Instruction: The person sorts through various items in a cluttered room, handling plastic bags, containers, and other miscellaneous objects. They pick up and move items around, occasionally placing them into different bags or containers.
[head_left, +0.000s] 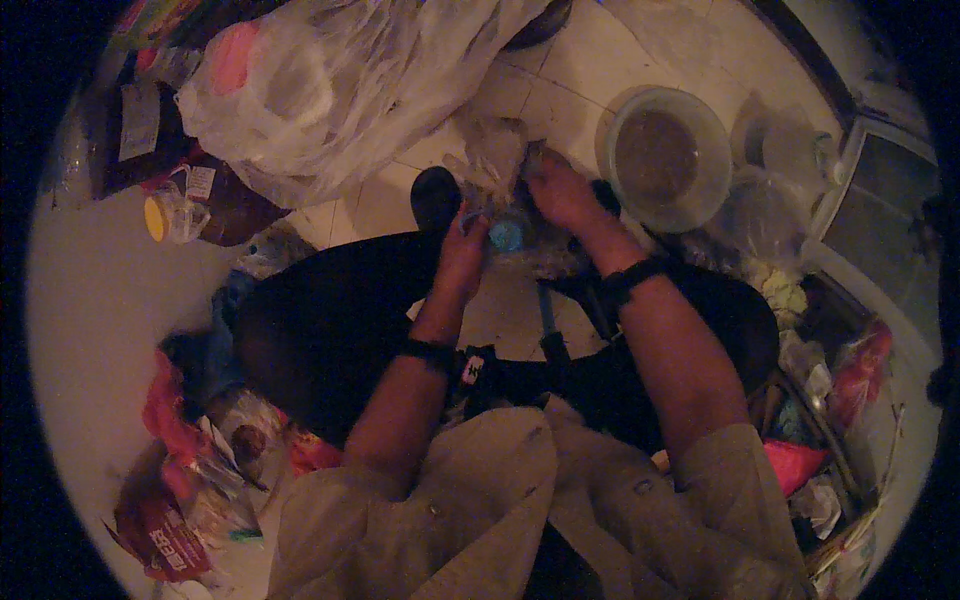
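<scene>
My left hand (464, 251) is curled at the near left side of a crumpled clear plastic bag (491, 154). A thin blue loop (472, 219) shows at its fingers; dim light hides what it belongs to. Beside those fingers is a round light-blue object (506, 235), perhaps a lid. My right hand (559, 191) pinches a small dark piece (534, 154) at the bag's right edge. Whether that piece is part of the bag cannot be told. Both hands are above the floor, just past my dark-clothed knees.
A round plastic tub (613, 161) with brownish contents stands right of my hands. A large translucent plastic sheet or bag (390, 82) spreads at upper left. A yellow-lidded clear jar (180, 214) lies left. Full clear bags (761, 214) sit at right. A red-brown package (169, 540) lies lower left.
</scene>
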